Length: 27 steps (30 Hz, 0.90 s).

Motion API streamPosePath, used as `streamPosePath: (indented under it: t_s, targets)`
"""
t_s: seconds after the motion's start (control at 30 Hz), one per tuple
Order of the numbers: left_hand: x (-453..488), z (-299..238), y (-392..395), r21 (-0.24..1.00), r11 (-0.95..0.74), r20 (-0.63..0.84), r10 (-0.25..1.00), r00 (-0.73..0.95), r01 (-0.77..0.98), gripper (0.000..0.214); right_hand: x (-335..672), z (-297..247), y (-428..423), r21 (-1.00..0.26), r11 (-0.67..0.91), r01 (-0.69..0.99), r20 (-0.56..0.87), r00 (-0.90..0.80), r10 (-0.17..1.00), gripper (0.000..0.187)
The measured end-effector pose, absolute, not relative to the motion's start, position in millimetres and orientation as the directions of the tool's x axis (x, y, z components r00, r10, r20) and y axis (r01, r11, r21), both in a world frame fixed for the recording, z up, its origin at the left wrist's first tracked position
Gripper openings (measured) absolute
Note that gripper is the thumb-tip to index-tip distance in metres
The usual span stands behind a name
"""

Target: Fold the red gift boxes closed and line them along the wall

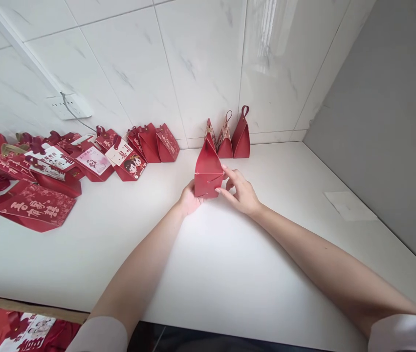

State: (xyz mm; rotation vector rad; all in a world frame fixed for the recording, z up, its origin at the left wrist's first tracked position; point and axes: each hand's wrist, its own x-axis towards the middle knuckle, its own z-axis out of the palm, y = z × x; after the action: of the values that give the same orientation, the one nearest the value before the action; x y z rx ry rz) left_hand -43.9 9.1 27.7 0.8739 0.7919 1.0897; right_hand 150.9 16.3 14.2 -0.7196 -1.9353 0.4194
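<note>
A red paper gift box (208,168) with a pointed top stands on the white counter (229,264) between my hands. My left hand (188,200) grips its lower left side, with the fingers hidden behind the box. On the lower right edge rests my right hand (240,191), its fingers pinching the box's side flap. Behind it, against the tiled wall, stand three folded red boxes (229,136) with loop handles.
A heap of flat and folded red gift boxes (64,161) covers the counter's left side, with a large red bag (33,210) in front. A wall socket (69,106) with a cable sits above them. A grey wall (387,127) bounds the right. More red card (20,332) lies below the counter's edge.
</note>
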Motion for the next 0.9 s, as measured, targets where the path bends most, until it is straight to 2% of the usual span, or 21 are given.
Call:
streamPosePath:
  t_s: [0.13,0.27,0.4,0.57,0.9]
  targets:
    - [-50.2,27.6,12.6,0.906,0.318,-0.199,0.903,0.381,-0.280,0.057,148.9,19.2,15.4,-0.697,0.690,0.195,0.656,-0.213,0.724,0.063]
    - [-54.5,24.5,17.9,0.924,0.374,-0.305,0.846,0.437,-0.080,0.085,147.8,20.1,18.8,-0.799,0.590,0.112,0.582,-0.098,0.807,0.049]
    - [-53.0,23.8,18.6,0.934,0.357,-0.320,0.832,0.453,0.004,0.084,148.5,16.7,22.4,-0.852,0.515,0.091,0.508,-0.095,0.856,0.043]
    - [-51.8,23.8,18.6,0.939,0.343,-0.307,0.834,0.458,0.006,0.085,147.3,17.7,21.5,-0.870,0.491,0.046,0.484,-0.108,0.868,0.043]
    - [-53.2,23.0,19.3,0.942,0.336,-0.302,0.816,0.492,0.021,0.080,147.7,21.2,14.4,-0.873,0.470,0.126,0.463,-0.085,0.882,0.041]
